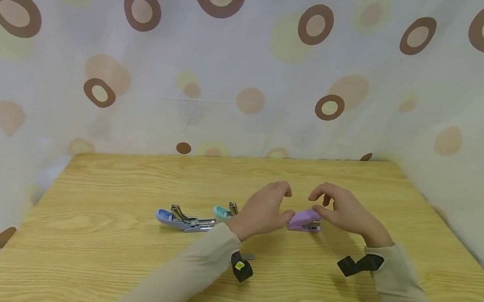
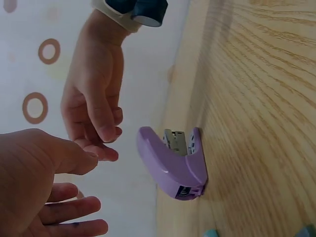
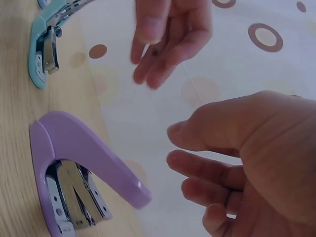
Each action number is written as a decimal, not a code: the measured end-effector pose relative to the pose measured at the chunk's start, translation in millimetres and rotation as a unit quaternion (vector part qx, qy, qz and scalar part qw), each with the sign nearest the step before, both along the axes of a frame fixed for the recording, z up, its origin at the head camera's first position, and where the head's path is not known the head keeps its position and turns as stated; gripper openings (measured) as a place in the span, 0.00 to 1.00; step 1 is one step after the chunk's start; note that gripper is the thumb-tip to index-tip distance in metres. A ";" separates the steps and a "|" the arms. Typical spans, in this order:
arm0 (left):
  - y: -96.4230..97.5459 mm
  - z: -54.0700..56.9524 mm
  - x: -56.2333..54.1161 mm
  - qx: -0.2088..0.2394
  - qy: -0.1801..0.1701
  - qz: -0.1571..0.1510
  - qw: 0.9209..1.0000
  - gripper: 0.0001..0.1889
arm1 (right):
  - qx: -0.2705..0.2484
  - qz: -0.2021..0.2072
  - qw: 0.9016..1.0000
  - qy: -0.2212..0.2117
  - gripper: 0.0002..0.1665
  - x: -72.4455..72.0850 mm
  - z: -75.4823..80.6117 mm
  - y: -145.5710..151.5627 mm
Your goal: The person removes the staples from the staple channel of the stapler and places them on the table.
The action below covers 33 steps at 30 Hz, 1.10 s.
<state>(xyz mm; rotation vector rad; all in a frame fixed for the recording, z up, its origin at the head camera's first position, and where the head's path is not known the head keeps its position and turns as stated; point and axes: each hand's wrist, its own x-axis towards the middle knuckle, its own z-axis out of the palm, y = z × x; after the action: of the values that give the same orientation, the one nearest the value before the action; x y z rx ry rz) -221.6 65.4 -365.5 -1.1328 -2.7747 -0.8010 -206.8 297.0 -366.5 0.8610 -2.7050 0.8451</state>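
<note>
A purple stapler [image 1: 304, 220] stands on the wooden table between my two hands. In the right wrist view the stapler [image 3: 81, 136] has its top arm raised at an angle above the metal staple channel. My left hand [image 1: 263, 210] hovers at its left with fingers loosely bent, holding nothing. On the other side my right hand [image 1: 345, 211] hangs in the air, fingers relaxed and thumb apart, also without anything in it. The left wrist view shows a gap between the stapler [image 2: 173, 165] and both hands.
Left of my left hand lies a blue stapler [image 1: 170, 219], opened out, its metal parts exposed. A teal stapler [image 1: 222, 213], also opened, is partly hidden by that hand. A patterned curtain [image 1: 251, 71] hangs behind the table [image 1: 120, 257].
</note>
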 end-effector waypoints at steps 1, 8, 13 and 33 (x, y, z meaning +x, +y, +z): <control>4.1 -2.1 -1.8 -0.003 -0.005 -0.003 1.000 0.16 | 0.002 -0.001 1.000 -0.006 0.11 0.1 1.4 2.2; 24.4 -10.4 -14.8 0.002 -0.054 -0.016 0.998 0.18 | 0.022 0.001 0.995 -0.095 0.17 -3.1 6.5 12.6; 39.1 -15.8 -19.8 -0.011 -0.056 -0.033 0.998 0.20 | 0.028 0.008 0.988 -0.153 0.22 -11.0 -4.9 19.9; 70.7 -23.7 -16.8 -0.022 -0.003 -0.088 0.996 0.15 | -0.024 0.040 0.978 -0.205 0.08 -23.8 -50.7 41.6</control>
<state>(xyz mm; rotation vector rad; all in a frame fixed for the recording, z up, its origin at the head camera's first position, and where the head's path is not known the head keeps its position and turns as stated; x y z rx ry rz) -238.4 136.1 -389.3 -1.4000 -2.7387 -0.7618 -230.6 338.7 -417.3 0.8706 -2.9927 1.2199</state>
